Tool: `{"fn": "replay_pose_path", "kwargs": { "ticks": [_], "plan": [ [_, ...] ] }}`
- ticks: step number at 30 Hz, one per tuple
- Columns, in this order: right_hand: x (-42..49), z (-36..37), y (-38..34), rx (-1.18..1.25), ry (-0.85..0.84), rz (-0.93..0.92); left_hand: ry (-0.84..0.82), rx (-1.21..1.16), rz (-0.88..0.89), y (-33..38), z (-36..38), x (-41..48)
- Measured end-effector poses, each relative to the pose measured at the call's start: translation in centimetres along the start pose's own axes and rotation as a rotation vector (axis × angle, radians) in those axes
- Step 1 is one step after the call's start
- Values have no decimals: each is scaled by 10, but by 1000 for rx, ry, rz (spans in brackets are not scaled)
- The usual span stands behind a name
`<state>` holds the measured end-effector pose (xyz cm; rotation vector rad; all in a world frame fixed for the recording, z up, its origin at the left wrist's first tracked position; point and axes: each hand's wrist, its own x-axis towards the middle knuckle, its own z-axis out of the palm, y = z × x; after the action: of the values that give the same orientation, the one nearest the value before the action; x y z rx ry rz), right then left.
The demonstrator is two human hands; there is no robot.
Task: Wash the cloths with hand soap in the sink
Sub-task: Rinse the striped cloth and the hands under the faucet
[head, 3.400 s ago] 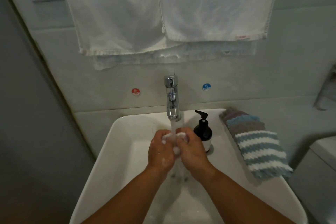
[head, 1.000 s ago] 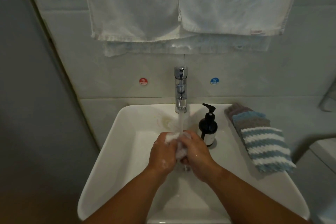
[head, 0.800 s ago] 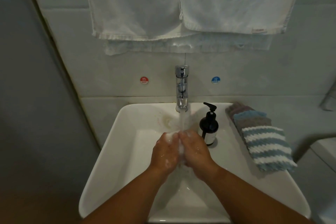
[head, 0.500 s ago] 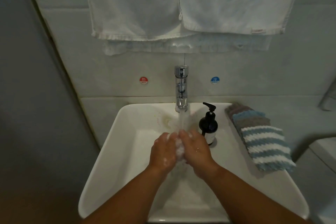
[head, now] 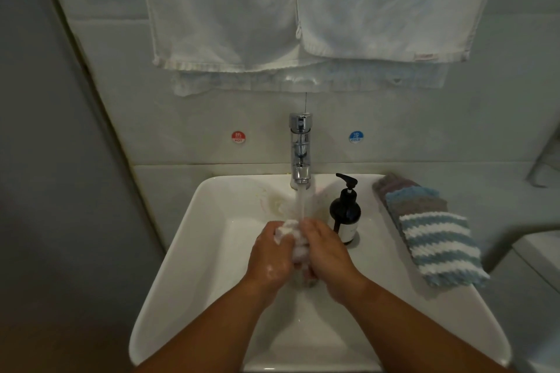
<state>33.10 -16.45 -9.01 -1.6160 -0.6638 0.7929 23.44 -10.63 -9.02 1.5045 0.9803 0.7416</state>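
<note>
Both forearms reach in from the sink's front edge and meet over the middle of the basin. The left hand (head: pixel 269 254) and right hand (head: pixel 327 254) are pressed close together, backs turned up, knuckles pointing toward the back edge. The fingers of each hand curl inward round one small white cloth (head: pixel 291 230), which is bunched tight between them; only its crumpled top and a strip between the hands show. Suds and wet shine sit on the back of the left hand. The fingertips themselves are tucked under and hidden.

The cloth is held above the bowl of the white sink (head: pixel 188 251), directly under the single chrome faucet (head: pixel 300 151) at the middle of the back edge. One stream of water (head: pixel 300 203) falls from the spout onto the top of the cloth, just at the right hand's knuckles.

One dark pump soap bottle (head: pixel 345 212) stands upright on the back ledge, just right of the faucet and near the right hand without touching it. One stack of cloths (head: pixel 433 239) lies along the sink's right edge, running from the back right corner forward; four overlapping layers show, a blue-and-white striped one on top, then grey, light blue and mauve.

On the wall above, two white towels hang side by side, left towel (head: pixel 224 9) and right towel (head: pixel 388 3), with a thinner pale strip (head: pixel 303 82) showing below them. Two round stickers flank the faucet: a red sticker (head: pixel 238 137) and a blue sticker (head: pixel 355 136).
</note>
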Motion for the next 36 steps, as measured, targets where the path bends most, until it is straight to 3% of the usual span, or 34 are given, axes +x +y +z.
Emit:
{"fn": "replay_pose_path", "kwargs": {
  "ticks": [3, 8, 13, 17, 23, 27, 32, 36],
  "plan": [
    [1, -1, 4, -128, 58, -56, 1, -35, -3, 2, 0, -2],
    [7, -1, 3, 58, 22, -57, -77, -184, -154, 4, 2, -1],
    [6, -1, 2, -4, 30, -10, -15, 37, -87, 1, 2, 3],
    [4, 2, 3, -35, -14, 59, 31, 83, -50, 0, -2, 2],
    [-2, -1, 1, -22, -69, -242, 11, 196, 71, -2, 0, -1],
    [4, -1, 3, -253, -72, -319, -2, 171, 19, -5, 3, 1],
    [11, 1, 6, -497, -67, -314, -15, 324, 39, -1, 1, 0],
    [7, 8, -2, -323, 10, -118, -5, 414, 44, 10, 1, -1]
  ]
}}
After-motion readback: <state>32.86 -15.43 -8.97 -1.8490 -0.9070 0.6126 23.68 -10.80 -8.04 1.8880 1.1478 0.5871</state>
